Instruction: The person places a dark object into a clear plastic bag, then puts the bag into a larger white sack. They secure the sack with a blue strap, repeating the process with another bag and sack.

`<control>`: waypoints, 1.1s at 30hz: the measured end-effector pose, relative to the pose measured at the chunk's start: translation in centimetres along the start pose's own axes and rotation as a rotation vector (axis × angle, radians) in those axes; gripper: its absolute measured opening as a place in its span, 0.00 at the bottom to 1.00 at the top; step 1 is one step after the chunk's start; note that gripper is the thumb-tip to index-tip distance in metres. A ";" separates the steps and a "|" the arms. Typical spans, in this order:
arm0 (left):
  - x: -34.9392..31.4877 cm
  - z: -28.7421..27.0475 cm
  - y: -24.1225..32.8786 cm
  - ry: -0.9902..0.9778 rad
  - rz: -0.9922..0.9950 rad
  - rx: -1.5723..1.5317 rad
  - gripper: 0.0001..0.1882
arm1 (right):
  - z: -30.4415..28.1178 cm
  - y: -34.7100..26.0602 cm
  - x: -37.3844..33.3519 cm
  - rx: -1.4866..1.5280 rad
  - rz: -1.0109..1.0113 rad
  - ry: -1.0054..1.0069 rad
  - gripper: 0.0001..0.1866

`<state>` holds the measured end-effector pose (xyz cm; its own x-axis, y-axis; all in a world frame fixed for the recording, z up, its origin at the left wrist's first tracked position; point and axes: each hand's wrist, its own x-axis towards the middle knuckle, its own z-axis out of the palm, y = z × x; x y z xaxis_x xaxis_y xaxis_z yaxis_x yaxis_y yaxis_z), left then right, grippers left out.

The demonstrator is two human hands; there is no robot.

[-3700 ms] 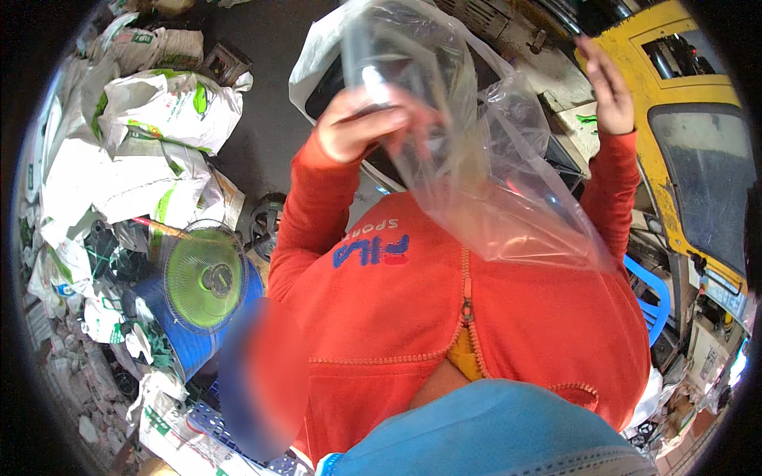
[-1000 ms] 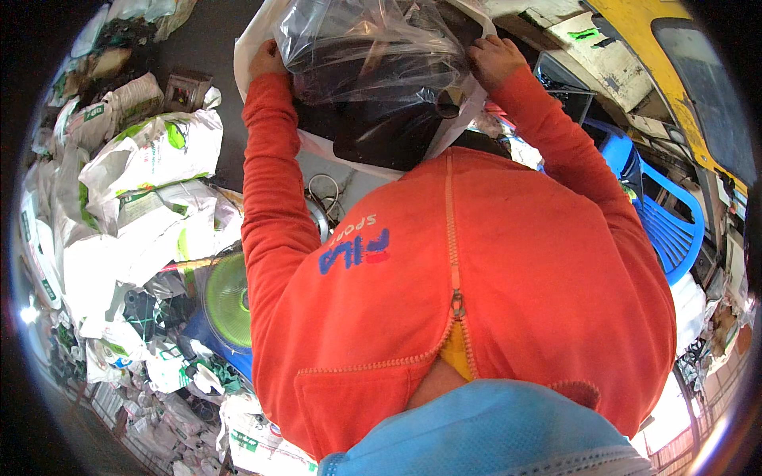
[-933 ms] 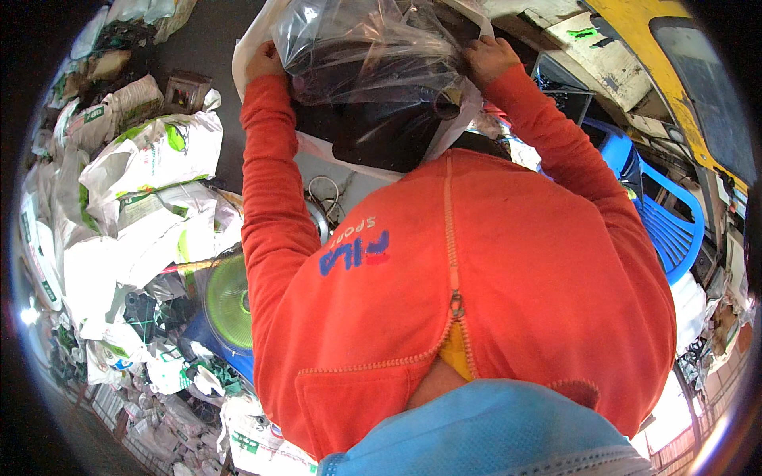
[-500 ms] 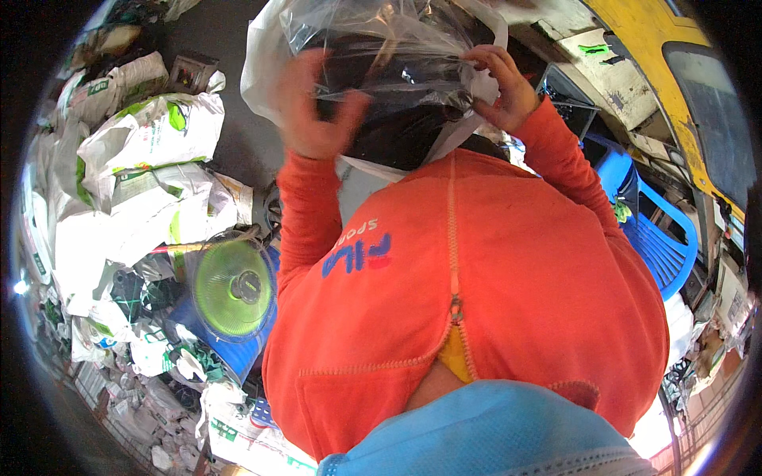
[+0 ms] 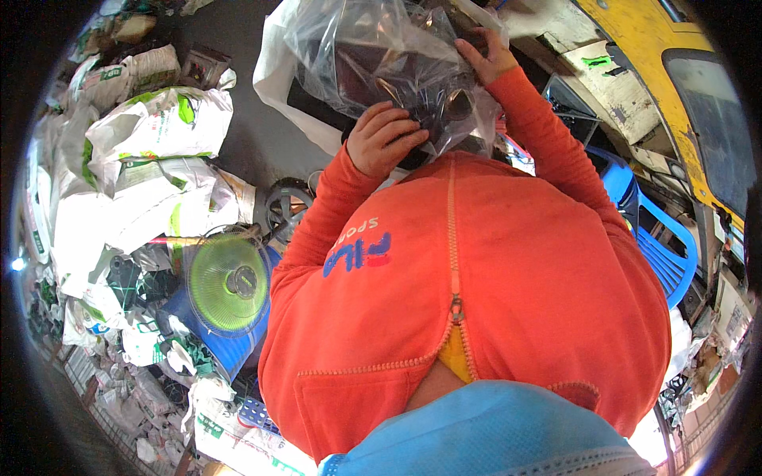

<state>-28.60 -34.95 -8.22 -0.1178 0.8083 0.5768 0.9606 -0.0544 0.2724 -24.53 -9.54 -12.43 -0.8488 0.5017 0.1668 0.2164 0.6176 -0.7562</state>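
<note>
A big, shiny see-through bag [image 5: 317,36] is at the top, in front of the person's tummy, and it has lots of wrinkles. Dark stuff [image 5: 361,71] shows through it, and a round dark end [image 5: 459,104] shows near its right side. A white bag [image 5: 272,89] sticks out around its left side. The left hand [image 5: 386,140] is at the near edge of the see-through bag, with its fingers bent a little and small gaps between them. Its thumb is hidden, so I cannot tell if it pinches the plastic. The right hand [image 5: 494,57] is up at the bag's right side, with one finger pointing left, apart from the others. I cannot tell if it pinches anything. The person wears a red top [image 5: 381,317] and a blue mask [image 5: 484,432]. On the left there are white sacks [image 5: 163,123] in a pile and a green fan [image 5: 226,289]. On the right there is a blue chair [image 5: 667,254], near a yellow frame [image 5: 635,28].
</note>
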 end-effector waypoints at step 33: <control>-1.3 0.5 -0.6 -0.067 0.136 0.043 0.12 | 0.0 1.9 -1.3 -0.338 -0.400 0.098 0.11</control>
<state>-28.89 -35.66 -9.55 0.0303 0.8326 0.5530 0.9766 -0.1426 0.1612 -23.01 -8.98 -14.09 -0.8516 0.2314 0.4704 0.0422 0.9247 -0.3784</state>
